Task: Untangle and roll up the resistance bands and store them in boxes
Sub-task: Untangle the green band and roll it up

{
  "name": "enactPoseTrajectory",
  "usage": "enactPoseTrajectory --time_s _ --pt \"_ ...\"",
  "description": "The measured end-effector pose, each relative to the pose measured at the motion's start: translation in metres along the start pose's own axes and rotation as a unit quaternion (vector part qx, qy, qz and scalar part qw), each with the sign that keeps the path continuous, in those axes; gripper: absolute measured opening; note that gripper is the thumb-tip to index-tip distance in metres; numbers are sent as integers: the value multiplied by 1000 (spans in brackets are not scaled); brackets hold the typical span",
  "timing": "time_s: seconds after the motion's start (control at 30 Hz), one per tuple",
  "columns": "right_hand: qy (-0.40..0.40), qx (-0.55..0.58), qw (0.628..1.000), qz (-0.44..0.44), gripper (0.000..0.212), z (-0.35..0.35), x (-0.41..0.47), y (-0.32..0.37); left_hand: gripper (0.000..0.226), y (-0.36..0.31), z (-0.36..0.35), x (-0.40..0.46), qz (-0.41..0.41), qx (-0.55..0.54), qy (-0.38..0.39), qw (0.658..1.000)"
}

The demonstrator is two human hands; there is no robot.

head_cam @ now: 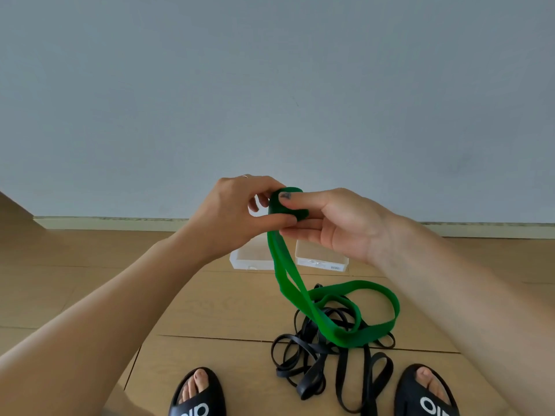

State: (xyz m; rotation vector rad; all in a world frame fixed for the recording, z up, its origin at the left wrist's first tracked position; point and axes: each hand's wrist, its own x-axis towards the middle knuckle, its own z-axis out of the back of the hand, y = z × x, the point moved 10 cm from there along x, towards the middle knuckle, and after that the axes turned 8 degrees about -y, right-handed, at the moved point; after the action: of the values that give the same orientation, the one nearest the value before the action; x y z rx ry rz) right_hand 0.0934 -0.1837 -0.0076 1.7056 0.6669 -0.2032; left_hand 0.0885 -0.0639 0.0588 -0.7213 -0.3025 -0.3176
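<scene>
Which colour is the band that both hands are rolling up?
Green: the band is plain green, seen best in the head view, the only one.

The green band (303,292) looks like matt, smooth rubber; the black bands (312,352) are glossier rubber; the floor (210,307) is pale wood plank with a satin finish; the two boxes (321,259) seem translucent plastic; the sandals (198,397) are smooth black.

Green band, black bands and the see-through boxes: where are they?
green band (381,328), head view: its loop lying on the floor.
black bands (303,360), head view: the tangled pile.
clear boxes (250,259), head view: front wall of the left box.
</scene>
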Motion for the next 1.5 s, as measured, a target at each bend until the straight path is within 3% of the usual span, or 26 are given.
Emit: enactPoseTrajectory --time_s 0.1,0.23,0.33,0.53,0.67,0.8,0.93,1.07,1.2,1.33,1.5 --pt "15 9 1000 -20 24 -2 -1 -7 23 2 -2 -1 -16 34 20 999" --pt "-69 -164 983 36 34 10 1 -4 34 -9 -8 -4 -80 100 36 991" --pt "-101 -200 971 81 31 13 0 3 32 -18 -8 -2 -95 120 15 988" --pt "-9 -53 998 13 29 7 5 -3 26 8 -10 -3 43 18 60 997" --pt "43 24 999 -23 26 0 5 -12 23 8 -10 -4 53 -16 69 996" --pt "95 -10 995 -8 43 0 1 -12 23 2 -13 -6 23 15 94 995" --pt "96 -26 994 52 92 3 9 -4 17 6 -9 -9 52 -26 93 994" --pt "139 -47 987 61 76 -22 4 -16 15 -2 -10 -12 67 -94 102 988" --pt "170 -177 965 93 60 -21 1 -17 17 -4 -11 -17 58 -104 129 985" --pt "182 -252 947 80 58 -14 -5 -12 26 -7 -10 -20 43 -123 146 981" --pt "34 -375 908 182 68 0 -3 15 37 -5 -2 -17 32 -93 117 988"
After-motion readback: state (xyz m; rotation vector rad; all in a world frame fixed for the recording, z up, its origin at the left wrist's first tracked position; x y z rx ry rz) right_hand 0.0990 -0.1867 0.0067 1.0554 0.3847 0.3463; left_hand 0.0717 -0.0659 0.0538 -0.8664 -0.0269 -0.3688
